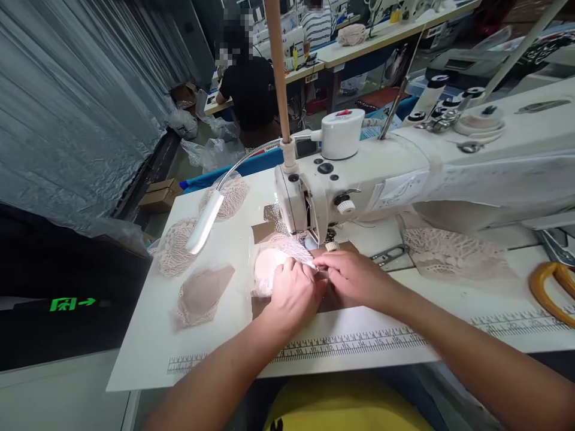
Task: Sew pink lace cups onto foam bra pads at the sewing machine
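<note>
A pale pink lace cup piece (268, 261), rounded like a bra cup, lies under the needle area of a white sewing machine (299, 200), lit brightly. My left hand (294, 290) presses on the cup's near right side, its fingers curled together over the fabric. Just right of it, my right hand (353, 276) pinches the cup's edge close to the presser foot; its fingertips are partly hidden. Brown plates or tape lie on the bed beneath both hands. A slim lamp (205, 222) on a bendy neck reaches over the table's left side.
Lace cups (177, 245) and a beige mesh piece (204, 293) lie on the left. To the right are a metal thread snip (390, 256), more lace (458, 248) and orange-handled scissors (545, 287). A printed ruler (350, 344) runs along the front edge. Other people sit behind.
</note>
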`<state>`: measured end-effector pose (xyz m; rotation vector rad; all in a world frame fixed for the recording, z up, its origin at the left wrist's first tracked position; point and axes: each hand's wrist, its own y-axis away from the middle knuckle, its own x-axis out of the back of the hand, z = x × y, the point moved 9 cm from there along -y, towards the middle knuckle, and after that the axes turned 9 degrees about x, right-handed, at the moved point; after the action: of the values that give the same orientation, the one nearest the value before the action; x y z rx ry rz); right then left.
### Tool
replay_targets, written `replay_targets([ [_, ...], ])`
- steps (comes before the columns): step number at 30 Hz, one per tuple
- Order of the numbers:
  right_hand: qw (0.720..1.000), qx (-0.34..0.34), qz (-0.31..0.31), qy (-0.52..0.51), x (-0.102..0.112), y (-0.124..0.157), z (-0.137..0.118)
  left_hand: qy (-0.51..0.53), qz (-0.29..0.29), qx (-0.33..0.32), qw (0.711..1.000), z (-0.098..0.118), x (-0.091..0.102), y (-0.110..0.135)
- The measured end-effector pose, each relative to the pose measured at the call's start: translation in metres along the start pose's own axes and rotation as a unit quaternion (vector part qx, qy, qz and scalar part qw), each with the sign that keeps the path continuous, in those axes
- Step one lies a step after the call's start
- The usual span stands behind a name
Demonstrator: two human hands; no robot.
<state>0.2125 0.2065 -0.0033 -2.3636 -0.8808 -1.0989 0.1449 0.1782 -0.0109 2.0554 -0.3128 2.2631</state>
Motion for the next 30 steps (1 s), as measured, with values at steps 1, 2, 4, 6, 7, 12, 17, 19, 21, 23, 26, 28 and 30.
replay_targets([
  [1, 0.999, 0.018, -0.01, 0.034, -0.007, -0.001, -0.002, 0.0, -0.01, 0.006, 1.0, 0.0, 0.002, 0.003],
  [2, 0.997, 0.033, -0.021, 0.066, -0.013, -0.002, -0.004, 0.003, -0.025, 0.011, 1.0, -0.001, 0.005, 0.006],
  [4, 0.991, 0.051, -0.03, 0.12, -0.021, -0.001, -0.007, 0.033, -0.072, 0.008, 0.997, -0.005, 0.01, 0.01],
  [6, 0.986, 0.063, -0.029, 0.155, -0.023, 0.001, -0.01, 0.111, -0.165, -0.024, 0.98, -0.007, 0.012, 0.015],
  [7, 0.984, 0.07, -0.027, 0.164, -0.023, 0.001, -0.012, 0.167, -0.225, -0.045, 0.959, -0.007, 0.013, 0.019],
  [12, 0.976, 0.096, 0.008, 0.194, -0.019, 0.001, -0.012, 0.335, -0.224, -0.054, 0.914, -0.028, 0.032, 0.008],
  [17, 0.976, 0.092, 0.022, 0.198, -0.021, -0.003, -0.009, 0.238, -0.042, -0.096, 0.966, -0.034, 0.024, -0.005],
  [19, 0.977, 0.085, 0.023, 0.192, -0.02, -0.004, -0.008, 0.194, -0.016, -0.102, 0.975, -0.034, 0.014, -0.004],
  [21, 0.979, 0.075, 0.022, 0.187, -0.019, -0.006, -0.007, 0.175, -0.003, -0.095, 0.98, -0.036, 0.008, -0.004],
  [23, 0.981, 0.069, 0.02, 0.182, -0.019, -0.008, -0.006, 0.174, 0.0, -0.092, 0.98, -0.039, 0.006, -0.005],
  [26, 0.982, 0.07, 0.031, 0.172, -0.019, -0.011, -0.003, 0.177, 0.007, -0.094, 0.98, -0.042, 0.007, -0.01],
  [28, 0.983, 0.068, 0.034, 0.165, -0.02, -0.012, 0.0, 0.18, 0.014, -0.1, 0.979, -0.042, 0.01, -0.012],
  [30, 0.985, 0.062, 0.031, 0.157, -0.021, -0.012, 0.002, 0.187, 0.01, -0.107, 0.977, -0.04, 0.015, -0.011],
])
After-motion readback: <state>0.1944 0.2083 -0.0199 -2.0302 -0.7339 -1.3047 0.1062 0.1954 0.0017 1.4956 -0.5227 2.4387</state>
